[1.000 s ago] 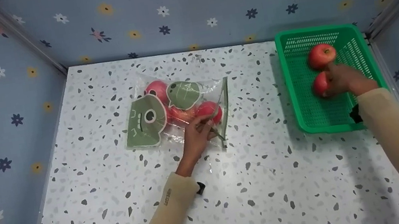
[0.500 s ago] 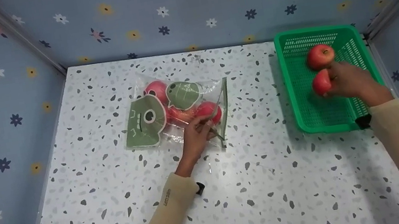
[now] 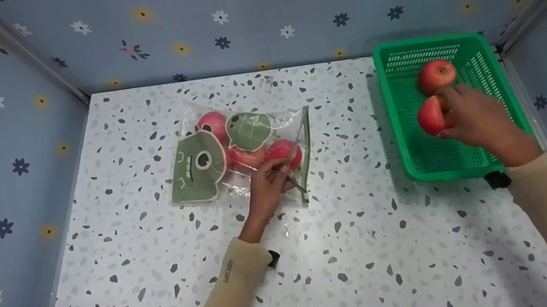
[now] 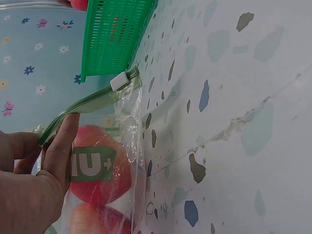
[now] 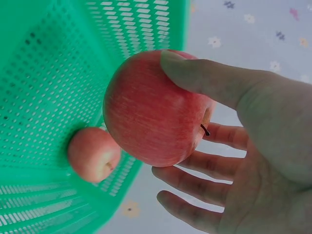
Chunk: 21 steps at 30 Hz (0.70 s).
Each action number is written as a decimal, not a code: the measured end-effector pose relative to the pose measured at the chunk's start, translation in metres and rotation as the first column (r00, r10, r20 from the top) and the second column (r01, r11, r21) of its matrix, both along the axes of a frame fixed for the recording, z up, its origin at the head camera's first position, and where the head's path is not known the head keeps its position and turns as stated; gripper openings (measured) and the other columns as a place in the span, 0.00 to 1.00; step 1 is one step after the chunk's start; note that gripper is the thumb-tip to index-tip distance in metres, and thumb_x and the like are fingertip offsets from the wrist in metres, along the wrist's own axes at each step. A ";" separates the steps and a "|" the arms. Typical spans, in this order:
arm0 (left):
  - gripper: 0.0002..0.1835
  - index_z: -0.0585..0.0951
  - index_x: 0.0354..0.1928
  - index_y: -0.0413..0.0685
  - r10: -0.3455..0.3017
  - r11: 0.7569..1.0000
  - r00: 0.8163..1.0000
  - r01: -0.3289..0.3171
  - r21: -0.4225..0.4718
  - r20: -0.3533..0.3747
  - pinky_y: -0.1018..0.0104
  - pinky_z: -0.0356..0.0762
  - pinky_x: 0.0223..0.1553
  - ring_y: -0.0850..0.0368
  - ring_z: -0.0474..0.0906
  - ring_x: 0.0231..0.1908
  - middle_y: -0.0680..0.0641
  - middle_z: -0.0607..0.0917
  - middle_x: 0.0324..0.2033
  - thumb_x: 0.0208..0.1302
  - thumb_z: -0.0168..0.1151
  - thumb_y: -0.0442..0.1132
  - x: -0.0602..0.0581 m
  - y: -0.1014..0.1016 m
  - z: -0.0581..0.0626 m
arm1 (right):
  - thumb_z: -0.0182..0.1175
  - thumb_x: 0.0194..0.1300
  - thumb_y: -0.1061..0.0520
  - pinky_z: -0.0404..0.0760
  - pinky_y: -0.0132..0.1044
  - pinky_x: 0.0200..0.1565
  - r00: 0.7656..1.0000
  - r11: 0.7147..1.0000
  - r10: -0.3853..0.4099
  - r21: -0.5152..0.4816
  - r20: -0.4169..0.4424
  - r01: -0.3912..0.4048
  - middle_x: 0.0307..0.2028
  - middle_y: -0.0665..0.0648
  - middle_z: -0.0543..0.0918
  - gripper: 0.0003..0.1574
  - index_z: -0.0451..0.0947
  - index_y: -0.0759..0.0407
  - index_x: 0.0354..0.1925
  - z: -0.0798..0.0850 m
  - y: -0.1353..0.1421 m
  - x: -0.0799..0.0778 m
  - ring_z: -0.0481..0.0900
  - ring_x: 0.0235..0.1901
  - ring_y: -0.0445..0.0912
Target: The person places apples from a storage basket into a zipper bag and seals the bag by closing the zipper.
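Observation:
A clear zip bag (image 3: 197, 168) with green cartoon prints lies on the table, several red apples inside it. My left hand (image 3: 265, 185) pinches the green zip edge of its opening; in the left wrist view a white slider (image 4: 119, 81) sits at the far end of that edge. Over the green basket (image 3: 406, 154), my right hand (image 3: 482, 120) grips a red apple (image 5: 151, 109) between thumb and fingers, its stem toward the palm. Another apple (image 3: 437, 76) rests in the basket, just beyond the held one.
The white speckled table (image 3: 365, 248) runs between bag and basket. Flowered blue panels (image 3: 251, 14) stand at the back and both sides. The basket is at the table's back right corner, close to the panels.
My right hand has raised the apple from the basket's floor and shifted it slightly left, more of the apple now showing. The left hand and the bag have stayed put.

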<state>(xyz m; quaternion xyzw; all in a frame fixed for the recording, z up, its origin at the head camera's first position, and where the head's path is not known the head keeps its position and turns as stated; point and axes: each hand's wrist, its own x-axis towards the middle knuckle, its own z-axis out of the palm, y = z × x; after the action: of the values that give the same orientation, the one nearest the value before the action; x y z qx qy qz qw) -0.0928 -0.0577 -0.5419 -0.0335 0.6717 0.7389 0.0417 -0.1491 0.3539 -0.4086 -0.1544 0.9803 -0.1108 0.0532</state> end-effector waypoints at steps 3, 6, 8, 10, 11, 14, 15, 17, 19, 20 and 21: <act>0.13 0.80 0.58 0.27 0.002 1.000 1.000 -0.002 -0.011 -0.002 0.64 0.92 0.40 0.59 0.83 0.35 0.36 0.83 0.47 0.76 0.60 0.26 0.000 0.000 0.001 | 0.82 0.51 0.63 0.82 0.71 0.40 0.998 1.000 0.029 0.006 -0.055 -0.029 0.57 0.75 0.75 0.49 0.68 0.68 0.67 0.003 -0.008 0.005 0.78 0.49 0.70; 0.13 0.81 0.57 0.28 0.006 1.000 1.000 -0.006 -0.024 -0.002 0.65 0.92 0.39 0.59 0.83 0.36 0.36 0.83 0.47 0.76 0.61 0.27 0.000 0.000 0.001 | 0.83 0.48 0.65 0.82 0.70 0.39 0.991 0.998 0.063 -0.009 -0.122 -0.064 0.57 0.73 0.76 0.49 0.70 0.67 0.64 0.005 -0.016 0.009 0.78 0.46 0.69; 0.13 0.81 0.57 0.28 0.007 1.000 1.000 -0.007 -0.025 0.001 0.65 0.92 0.40 0.60 0.83 0.36 0.36 0.83 0.47 0.76 0.61 0.27 -0.001 0.000 0.001 | 0.84 0.47 0.66 0.82 0.69 0.38 0.983 0.996 0.080 -0.017 -0.163 -0.084 0.56 0.71 0.76 0.48 0.71 0.66 0.63 0.006 -0.023 0.011 0.79 0.46 0.68; 0.13 0.81 0.57 0.28 0.006 1.000 1.000 -0.006 -0.022 0.002 0.64 0.92 0.40 0.60 0.83 0.36 0.37 0.83 0.47 0.76 0.61 0.27 -0.001 0.000 0.000 | 0.84 0.46 0.66 0.81 0.69 0.41 0.979 0.996 0.085 -0.023 -0.183 -0.091 0.55 0.70 0.77 0.49 0.71 0.65 0.63 0.007 -0.029 0.013 0.78 0.47 0.68; 0.13 0.81 0.57 0.28 0.005 1.000 1.000 -0.005 -0.017 0.003 0.64 0.92 0.40 0.60 0.83 0.36 0.37 0.83 0.47 0.76 0.61 0.27 -0.001 0.000 0.000 | 0.84 0.46 0.66 0.80 0.70 0.42 0.978 0.996 0.085 -0.022 -0.189 -0.091 0.56 0.70 0.77 0.49 0.71 0.65 0.64 0.008 -0.033 0.014 0.78 0.48 0.68; 0.13 0.80 0.57 0.27 -0.004 1.000 1.000 0.004 0.000 -0.003 0.65 0.92 0.40 0.61 0.83 0.37 0.38 0.83 0.47 0.76 0.60 0.27 -0.001 0.000 -0.001 | 0.86 0.45 0.66 0.79 0.71 0.46 0.970 0.994 0.100 -0.022 -0.222 -0.107 0.56 0.68 0.77 0.51 0.71 0.63 0.65 0.008 -0.042 0.016 0.77 0.52 0.68; 0.13 0.80 0.57 0.27 -0.007 1.000 1.000 0.007 0.006 -0.006 0.65 0.91 0.40 0.61 0.82 0.36 0.38 0.83 0.46 0.76 0.60 0.26 -0.001 0.000 -0.002 | 0.86 0.44 0.66 0.79 0.71 0.46 0.964 0.993 0.111 -0.018 -0.242 -0.119 0.56 0.68 0.77 0.52 0.71 0.63 0.65 0.007 -0.045 0.017 0.77 0.52 0.68; 0.13 0.80 0.57 0.26 -0.010 1.000 1.000 0.010 0.013 -0.010 0.66 0.91 0.39 0.61 0.82 0.36 0.38 0.83 0.46 0.76 0.59 0.26 -0.002 -0.001 -0.003 | 0.87 0.42 0.67 0.80 0.70 0.44 0.945 0.989 0.139 -0.004 -0.295 -0.147 0.55 0.68 0.77 0.53 0.71 0.64 0.64 0.006 -0.050 0.018 0.78 0.52 0.68; 0.13 0.80 0.57 0.26 -0.011 1.000 1.000 0.012 0.017 -0.012 0.67 0.91 0.39 0.62 0.82 0.36 0.38 0.83 0.45 0.76 0.59 0.26 -0.002 -0.001 -0.003 | 0.87 0.41 0.67 0.80 0.69 0.43 0.928 0.986 0.160 0.008 -0.335 -0.168 0.55 0.68 0.78 0.54 0.71 0.64 0.64 0.004 -0.056 0.019 0.78 0.52 0.68; 0.13 0.80 0.57 0.25 -0.010 1.000 1.000 0.010 0.016 -0.013 0.66 0.91 0.39 0.62 0.82 0.36 0.37 0.83 0.46 0.76 0.59 0.26 -0.002 -0.001 -0.003 | 0.87 0.41 0.68 0.80 0.68 0.44 0.926 0.985 0.164 0.016 -0.340 -0.169 0.56 0.68 0.77 0.53 0.71 0.64 0.64 0.004 -0.059 0.020 0.78 0.53 0.67; 0.13 0.80 0.57 0.25 -0.009 1.000 1.000 0.009 0.015 -0.013 0.66 0.91 0.39 0.61 0.82 0.36 0.37 0.83 0.46 0.76 0.59 0.26 -0.002 0.000 -0.003 | 0.86 0.42 0.68 0.80 0.68 0.44 0.925 0.985 0.168 0.018 -0.340 -0.172 0.56 0.68 0.77 0.53 0.71 0.64 0.64 0.004 -0.062 0.020 0.77 0.53 0.68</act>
<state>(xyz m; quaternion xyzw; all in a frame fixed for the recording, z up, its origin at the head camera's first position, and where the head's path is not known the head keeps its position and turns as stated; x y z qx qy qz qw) -0.0946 -0.0581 -0.5451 -0.0254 0.6664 0.7440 0.0409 -0.1290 0.2916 -0.4048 -0.2559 0.9569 -0.0836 -0.1086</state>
